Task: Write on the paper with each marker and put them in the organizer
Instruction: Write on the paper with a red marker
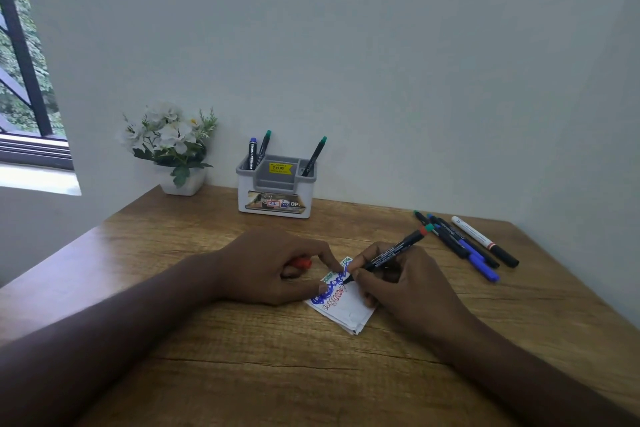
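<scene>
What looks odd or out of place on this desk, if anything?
Nothing is spilled or broken. The organizer keeps a yellow price sticker. The right hand writes on the paper with a marker while the left hand holds a red cap. Several markers lie loose nearby.

You look forward and down from head height, close over the wooden table [207,340], the wall [381,45] filling the frame's upper half.

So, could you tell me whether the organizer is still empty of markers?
No, the organizer already holds three markers standing upright in its compartments.
</scene>
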A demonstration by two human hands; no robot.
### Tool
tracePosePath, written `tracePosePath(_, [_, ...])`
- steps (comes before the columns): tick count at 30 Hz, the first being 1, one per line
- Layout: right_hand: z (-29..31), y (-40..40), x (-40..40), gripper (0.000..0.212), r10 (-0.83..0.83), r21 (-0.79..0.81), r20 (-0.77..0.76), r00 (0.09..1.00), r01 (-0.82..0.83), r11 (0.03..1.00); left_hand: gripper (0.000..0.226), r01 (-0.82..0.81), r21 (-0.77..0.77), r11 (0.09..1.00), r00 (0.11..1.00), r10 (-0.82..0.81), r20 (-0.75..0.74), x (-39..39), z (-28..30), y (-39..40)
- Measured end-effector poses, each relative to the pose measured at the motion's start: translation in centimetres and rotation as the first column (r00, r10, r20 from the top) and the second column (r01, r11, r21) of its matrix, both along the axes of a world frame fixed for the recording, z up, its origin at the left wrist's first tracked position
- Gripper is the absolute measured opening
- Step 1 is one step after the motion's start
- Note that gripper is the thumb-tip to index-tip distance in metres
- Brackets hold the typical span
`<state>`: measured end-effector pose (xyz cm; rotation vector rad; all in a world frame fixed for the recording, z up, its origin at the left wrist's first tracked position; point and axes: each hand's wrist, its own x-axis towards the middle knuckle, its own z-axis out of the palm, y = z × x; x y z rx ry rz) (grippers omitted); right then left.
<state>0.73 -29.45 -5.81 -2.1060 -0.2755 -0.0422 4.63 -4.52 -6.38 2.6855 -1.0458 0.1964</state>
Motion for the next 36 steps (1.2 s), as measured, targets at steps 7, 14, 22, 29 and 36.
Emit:
tracePosePath(7, [0.2,0.1,-0.1,0.006,-0.015,0.007,0.0,1.0,0.015,1.0,0.04,-0.002,0.012,1.0,1.0,0.002,-0.009,-0.1,0.1,-0.1])
tracePosePath(14, [0.0,0.0,0.0,0.007,-0.066,0.083,-0.046,0.997,0.07,0.994,0.036,-0.014,-0.054,0.998,1.0,0.014,0.01,-0.4,0.1,-0.1])
tracePosePath(22, [1.1,-1.0,0.7,0.007,-0.131,0.689,-0.11,0.985,0.171,0.704,0.024,-0.026,-0.322,0.947,0.996,0.051,0.07,-1.5,0.9,-1.1])
tracePosePath(29, [1.2,-0.6,0.4,0.034,-0.051,0.751,-0.085,0.995,0.098,0.653,0.026,-0.005,-0.299,0.954,0.988,0.051,0.149,-0.1,-0.3,-1.0])
tracePosePath(36, [0.6,-0.9,0.6,0.01,-0.157,0.632,0.044,0.987,0.094,0.769,0.039,-0.027,-0.435,0.9,0.962,0.141,0.232,0.1,0.0,-0.8])
